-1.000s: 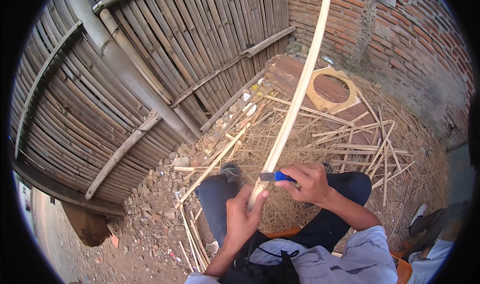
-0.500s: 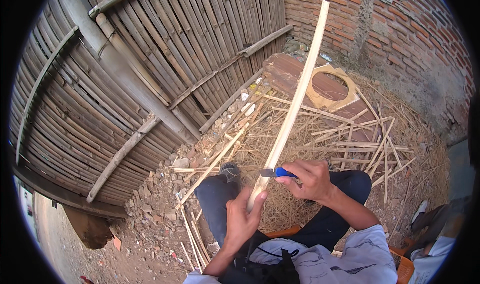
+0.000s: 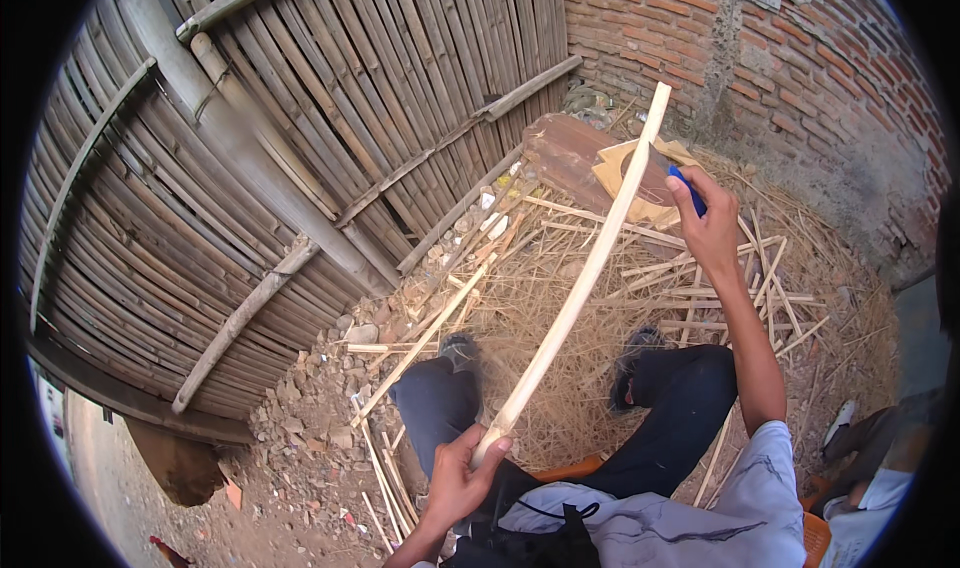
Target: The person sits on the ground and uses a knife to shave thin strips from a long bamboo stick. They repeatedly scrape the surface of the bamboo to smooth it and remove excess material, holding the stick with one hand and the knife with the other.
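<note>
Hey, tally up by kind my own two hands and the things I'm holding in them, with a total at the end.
Hands, left hand and right hand: 2
Long pale strip, in the left: 1
Blue-handled knife, in the right: 1
Total: 4
</note>
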{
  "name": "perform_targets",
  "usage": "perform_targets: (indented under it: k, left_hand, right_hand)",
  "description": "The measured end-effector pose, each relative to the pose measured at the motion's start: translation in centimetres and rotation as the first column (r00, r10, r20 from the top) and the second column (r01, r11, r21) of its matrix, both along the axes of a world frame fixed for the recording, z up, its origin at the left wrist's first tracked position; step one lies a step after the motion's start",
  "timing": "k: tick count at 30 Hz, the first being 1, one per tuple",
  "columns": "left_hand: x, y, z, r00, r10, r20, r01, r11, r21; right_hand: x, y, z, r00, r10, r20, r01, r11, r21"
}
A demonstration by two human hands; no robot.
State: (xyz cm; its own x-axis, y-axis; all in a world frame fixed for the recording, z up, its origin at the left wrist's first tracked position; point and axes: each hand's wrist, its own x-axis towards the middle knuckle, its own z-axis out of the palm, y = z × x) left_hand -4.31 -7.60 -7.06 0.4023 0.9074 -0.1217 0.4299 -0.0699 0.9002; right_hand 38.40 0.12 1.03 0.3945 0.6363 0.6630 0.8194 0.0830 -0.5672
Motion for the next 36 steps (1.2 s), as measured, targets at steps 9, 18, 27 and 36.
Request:
perform_targets:
  k: [9, 18, 27, 36]
  left_hand:
    - [0.5, 3.2, -1.9, 0.938, 0.105, 0.330, -0.048, 0.983, -0.176]
    - [3.8, 4.8, 0.1, 0.910, 0.047, 0.413, 0.076, 0.958, -0.277]
    - [5.4, 5.2, 0.0, 0.892, 0.033, 0.452, 0.055, 0.982, -0.179]
    - [6.1, 5.1, 0.3, 0.901, 0.002, 0.434, 0.051, 0.992, -0.112]
  right_hand:
    - [-4.8, -1.7, -1.6, 0.964, 0.248, -0.090, -0.263, 0.935, -0.236]
    - [-10.7, -4.1, -4.3, 0.857, 0.504, -0.107, -0.512, 0.813, -0.276]
    - [-11.3, -4.3, -6.6, 0.823, 0.567, -0.026, -0.562, 0.809, -0.174]
    - [-11.8, -4.9, -6.4, 0.842, 0.481, 0.244, -0.469, 0.876, -0.109]
